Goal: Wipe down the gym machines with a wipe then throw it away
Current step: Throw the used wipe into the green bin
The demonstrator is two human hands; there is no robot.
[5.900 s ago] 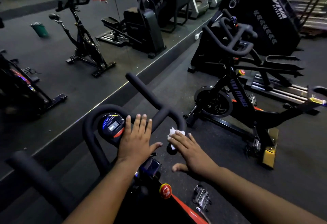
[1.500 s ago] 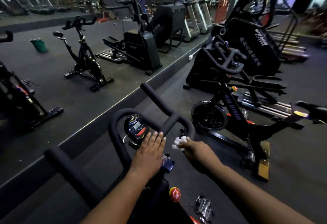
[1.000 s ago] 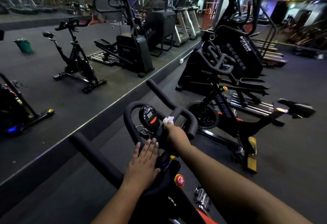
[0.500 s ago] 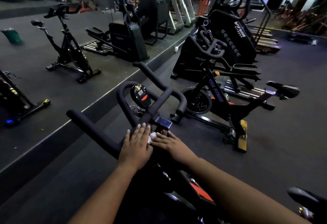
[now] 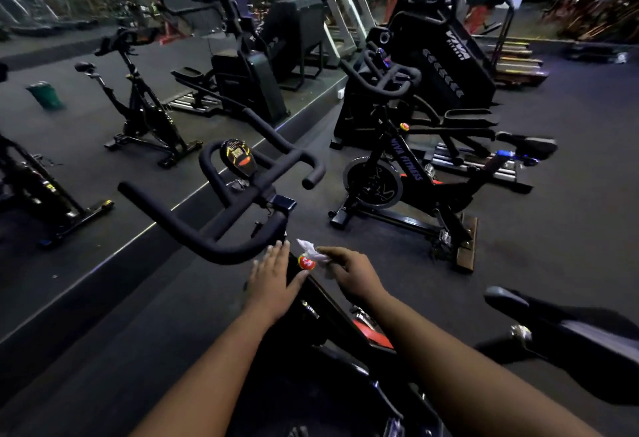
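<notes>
The wipe (image 5: 313,252), a small crumpled white tissue, is pinched between the fingertips of the right hand (image 5: 352,276), just above and touching a round red knob (image 5: 306,261) on the frame of the nearest exercise bike (image 5: 313,315). Part of the wipe sticks up loose past the fingers.

The left hand (image 5: 271,281) lies flat with straight fingers on the bike's frame beside the knob, holding nothing. Its fingertips reach almost to the looping black handlebars (image 5: 221,225), which carry a small lit console (image 5: 238,160). The bike's saddle (image 5: 567,329) shows at the lower right.

Further out, a second bike (image 5: 411,174) stands on the dark floor to the right, with a large stepper machine (image 5: 446,63) behind it. To the left runs a wall mirror (image 5: 103,98); in its reflection a green bin (image 5: 45,94) shows, well apart from the hands.

Likely risks from here: the wipe is held by a small corner, so rubbing around the knob could snag it and pull it free or tear it. Pressing on the knob while wiping might turn it and change the bike's setting. The wipe looks too small and bunched to cover much, so parts of this bike or the other machines could be missed. The bin appears far off, so the wipe could be dropped on the way.
</notes>
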